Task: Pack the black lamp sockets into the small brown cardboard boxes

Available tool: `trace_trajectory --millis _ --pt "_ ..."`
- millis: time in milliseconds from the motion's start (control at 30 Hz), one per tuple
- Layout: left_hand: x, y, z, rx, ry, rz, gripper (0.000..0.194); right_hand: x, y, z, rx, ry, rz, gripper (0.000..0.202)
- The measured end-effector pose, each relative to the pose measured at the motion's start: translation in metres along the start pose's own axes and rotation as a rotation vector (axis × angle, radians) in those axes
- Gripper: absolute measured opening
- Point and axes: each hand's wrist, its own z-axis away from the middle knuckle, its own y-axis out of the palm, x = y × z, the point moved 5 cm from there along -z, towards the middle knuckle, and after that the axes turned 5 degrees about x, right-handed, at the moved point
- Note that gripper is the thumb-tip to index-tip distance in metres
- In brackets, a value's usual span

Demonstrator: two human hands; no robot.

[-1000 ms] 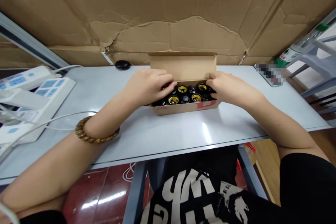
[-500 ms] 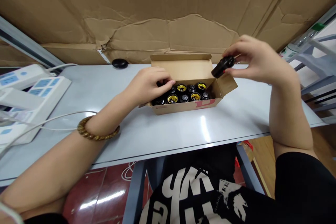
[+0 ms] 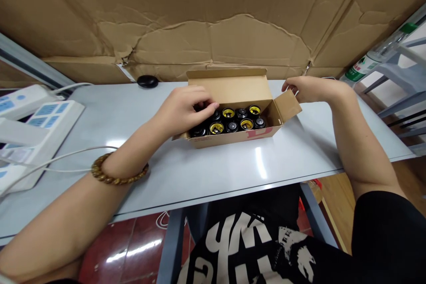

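An open cardboard box (image 3: 229, 141) on the table holds several black cylindrical parts (image 3: 232, 127), some with yellow rings inside. Over the left end of the box is my left hand (image 3: 186, 108), thumb and fingers curled round something dark that I cannot make out. Just beyond the box's right flap (image 3: 288, 105), my right hand (image 3: 308, 88) is low near the table's back edge. Its fingers are bent and partly hidden by the flap. Whatever they hold, if anything, is out of sight.
White power strips (image 3: 49, 131) with cables lie on the left of the table (image 3: 199, 173). A black oval object (image 3: 147, 81) sits at the back edge, before a tall cardboard sheet (image 3: 179, 44). At the right are a plastic bottle (image 3: 364, 65) and grey chairs (image 3: 404, 80).
My right hand has moved down behind the right flap, and the black part it held above the box no longer shows. My left hand has stayed at the box's left end.
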Motion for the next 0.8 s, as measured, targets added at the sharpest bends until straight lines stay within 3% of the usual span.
trace_trajectory --millis 67,167,200,233,300,367,433,600,700,800 --pt "0.000 0.000 0.000 -0.006 0.005 0.001 0.035 0.015 -0.011 0.017 -0.093 -0.017 -0.008 0.047" --pt "0.001 0.001 0.000 -0.023 0.020 -0.004 0.033 0.066 -0.031 0.055 -0.553 -0.195 -0.003 0.016" --pt "0.002 0.002 0.001 -0.030 0.023 -0.006 0.032 0.085 -0.028 0.064 -0.591 -0.250 -0.036 0.008" --pt "0.003 0.002 0.001 -0.039 0.025 -0.007 0.032 0.104 -0.018 0.067 -0.507 -0.301 -0.050 0.004" --pt "0.003 0.002 0.001 -0.054 0.029 -0.007 0.032 0.134 0.009 0.066 -0.232 -0.315 0.018 0.020" --pt "0.003 0.002 0.001 -0.059 0.039 -0.008 0.032 0.147 0.030 0.061 -0.048 -0.264 0.065 0.030" --pt "0.002 0.002 0.001 -0.065 0.053 -0.007 0.032 0.149 0.038 0.055 0.035 -0.230 0.052 0.029" --pt "0.001 0.001 0.001 -0.062 0.063 -0.017 0.032 0.139 0.033 0.050 0.071 -0.264 -0.006 0.020" --pt "0.000 0.000 0.001 -0.036 0.048 -0.019 0.033 0.125 0.015 0.056 0.072 -0.380 -0.205 0.019" --pt "-0.001 -0.001 0.000 -0.015 0.030 -0.015 0.033 0.092 -0.021 0.064 -0.114 -0.407 -0.421 0.028"
